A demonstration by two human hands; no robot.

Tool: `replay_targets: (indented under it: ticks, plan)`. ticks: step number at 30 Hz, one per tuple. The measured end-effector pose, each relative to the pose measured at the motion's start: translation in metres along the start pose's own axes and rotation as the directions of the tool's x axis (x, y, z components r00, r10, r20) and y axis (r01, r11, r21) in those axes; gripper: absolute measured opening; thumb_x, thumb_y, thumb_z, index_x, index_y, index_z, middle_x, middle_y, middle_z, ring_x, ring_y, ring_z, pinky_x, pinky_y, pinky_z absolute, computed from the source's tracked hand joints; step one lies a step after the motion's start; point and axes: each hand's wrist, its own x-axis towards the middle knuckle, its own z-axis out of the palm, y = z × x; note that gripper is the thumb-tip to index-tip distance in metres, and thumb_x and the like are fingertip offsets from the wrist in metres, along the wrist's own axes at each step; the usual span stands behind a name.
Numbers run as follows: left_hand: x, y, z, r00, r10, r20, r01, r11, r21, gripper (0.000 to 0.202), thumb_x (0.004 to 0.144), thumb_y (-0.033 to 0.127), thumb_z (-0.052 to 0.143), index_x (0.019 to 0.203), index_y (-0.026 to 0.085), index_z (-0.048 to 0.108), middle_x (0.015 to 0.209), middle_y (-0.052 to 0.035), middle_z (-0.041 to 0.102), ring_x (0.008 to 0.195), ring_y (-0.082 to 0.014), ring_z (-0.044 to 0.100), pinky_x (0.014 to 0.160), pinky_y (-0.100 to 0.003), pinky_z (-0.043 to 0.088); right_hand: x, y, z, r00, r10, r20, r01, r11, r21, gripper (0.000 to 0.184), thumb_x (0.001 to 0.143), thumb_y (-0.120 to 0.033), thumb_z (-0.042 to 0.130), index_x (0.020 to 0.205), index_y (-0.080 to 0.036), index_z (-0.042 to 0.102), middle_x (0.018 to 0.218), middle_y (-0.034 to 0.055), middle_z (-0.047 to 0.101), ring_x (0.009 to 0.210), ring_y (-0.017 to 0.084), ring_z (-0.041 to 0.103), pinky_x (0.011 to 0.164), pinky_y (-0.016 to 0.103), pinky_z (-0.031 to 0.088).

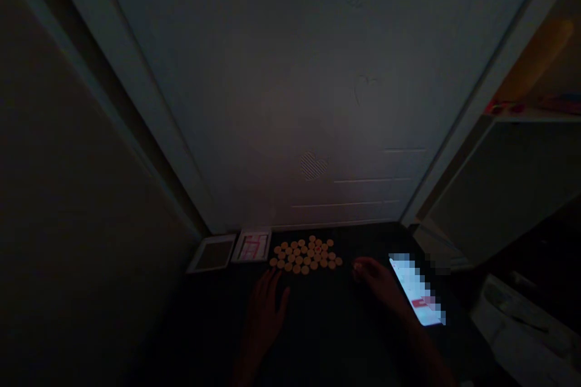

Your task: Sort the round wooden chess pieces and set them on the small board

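Several small round light-coloured discs [297, 252] lie in a loose cluster on the dark tabletop [318, 326]; one disc [318, 250] bears a reddish mark. My left hand [265, 308] rests palm down at the cluster's near left edge, its fingers stretched out and slightly apart, with nothing seen in it. To the right of the discs, apart from them, my right hand [374, 278] is closed with its fingers curled together. Dim light hides whatever those fingertips may hold.
A lit phone [417, 290] lies right of my right hand. Behind the left hand are an open white box part with red-and-white contents [252, 247] and a dark-centred tray [211, 254]. A pale panel with heart shapes [272, 103] rises behind the table. White bags [521, 320] sit lower right.
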Motion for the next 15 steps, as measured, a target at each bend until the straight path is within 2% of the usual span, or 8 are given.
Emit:
replay_targets:
  ticks: [4, 7, 15]
  plan:
    - [0.000, -0.002, 0.003, 1.000, 0.015, -0.014, -0.015, 1.000, -0.009, 0.044, 0.099, 0.041, 0.049, 0.137, 0.020, 0.055, 0.142, -0.0122, 0.057, 0.135, -0.0313, 0.050, 0.111, -0.053, 0.044, 0.003, 0.013, -0.017, 0.991, 0.009, -0.137, -0.037, 0.979, -0.201, 0.046, 0.083, -0.059, 0.064, 0.107, -0.020, 0.071, 0.100, 0.0081, 0.077, 0.093, 0.027, 0.073, 0.083, 0.038, 0.056]
    - [0.000, -0.002, 0.003, 1.000, 0.015, -0.020, -0.015, 1.000, -0.002, 0.043, 0.099, 0.041, 0.049, 0.136, 0.020, 0.055, 0.141, -0.0125, 0.058, 0.135, -0.0316, 0.050, 0.111, -0.054, 0.043, 0.001, 0.019, -0.026, 0.984, 0.002, -0.180, -0.052, 0.960, -0.276, 0.041, 0.081, -0.055, 0.066, 0.103, -0.022, 0.074, 0.103, 0.0073, 0.078, 0.097, 0.028, 0.072, 0.084, 0.039, 0.056]
    - [0.000, 0.001, 0.001, 1.000, 0.013, -0.025, -0.013, 1.000, -0.005, 0.042, 0.098, 0.043, 0.049, 0.132, 0.019, 0.058, 0.141, -0.0131, 0.059, 0.134, -0.0318, 0.051, 0.111, -0.054, 0.043, -0.002, 0.032, -0.028, 0.965, -0.039, -0.258, -0.076, 0.904, -0.421, 0.033, 0.083, -0.048, 0.061, 0.099, -0.024, 0.076, 0.105, 0.0067, 0.078, 0.100, 0.028, 0.072, 0.085, 0.038, 0.055]
